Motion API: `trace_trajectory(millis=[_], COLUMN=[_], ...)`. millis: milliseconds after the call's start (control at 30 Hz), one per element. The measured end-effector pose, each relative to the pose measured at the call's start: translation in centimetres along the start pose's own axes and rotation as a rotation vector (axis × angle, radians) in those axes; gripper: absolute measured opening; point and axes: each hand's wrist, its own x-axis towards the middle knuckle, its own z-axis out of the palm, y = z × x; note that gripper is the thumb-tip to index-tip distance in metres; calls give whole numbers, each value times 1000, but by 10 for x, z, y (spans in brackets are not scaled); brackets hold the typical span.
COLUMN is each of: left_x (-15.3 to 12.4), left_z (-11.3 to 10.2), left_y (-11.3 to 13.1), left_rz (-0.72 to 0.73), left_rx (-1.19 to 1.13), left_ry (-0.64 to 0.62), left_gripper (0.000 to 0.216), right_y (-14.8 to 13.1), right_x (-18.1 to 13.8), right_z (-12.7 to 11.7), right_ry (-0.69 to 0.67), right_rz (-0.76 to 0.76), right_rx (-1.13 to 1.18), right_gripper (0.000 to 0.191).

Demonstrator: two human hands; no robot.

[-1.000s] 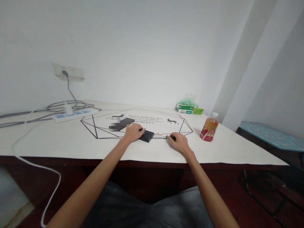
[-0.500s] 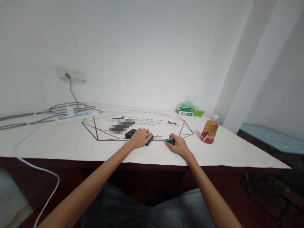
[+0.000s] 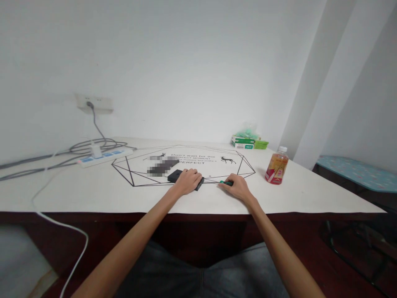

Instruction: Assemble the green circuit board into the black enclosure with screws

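My left hand lies over a flat black box-like device, its fingers curled over the far side and pressing it to the white tabletop. To the right, my right hand is closed around the green and black handle of a screwdriver. Its thin shaft points left at the device's right side. Whether the tip touches the device is too small to tell. Just beyond the device lies a dark elongated object, partly blurred out by pixelation.
A bottle of reddish drink stands on the right. Small green and white boxes with a plastic bag sit at the back. On the left are a power strip, coiled grey cables and a white cord hanging over the table edge.
The view has shifted slightly. My right hand's fingers have changed their hold on the screwdriver handle, and less of its green end shows. My left hand stays on the black device.
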Motion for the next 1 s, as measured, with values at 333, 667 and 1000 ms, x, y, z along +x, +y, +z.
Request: trace_trajectory(millis=[333,667,1000], left_x=[-2,-1,-2], left_z=[-12,-17,-13], left_y=[10,12,10], left_rz=[-28,-34,-3], left_rx=[64,73,57], left_ry=[-33,-44,-24], left_gripper=[35,35,36], right_y=[-11,-13,-16], right_x=[0,-4,-3], right_z=[0,-1,-2], right_ry=[-47,-21,24], right_rz=[-36,-35,-118], right_rx=[-216,-245,-257], right_gripper=[29,32,31])
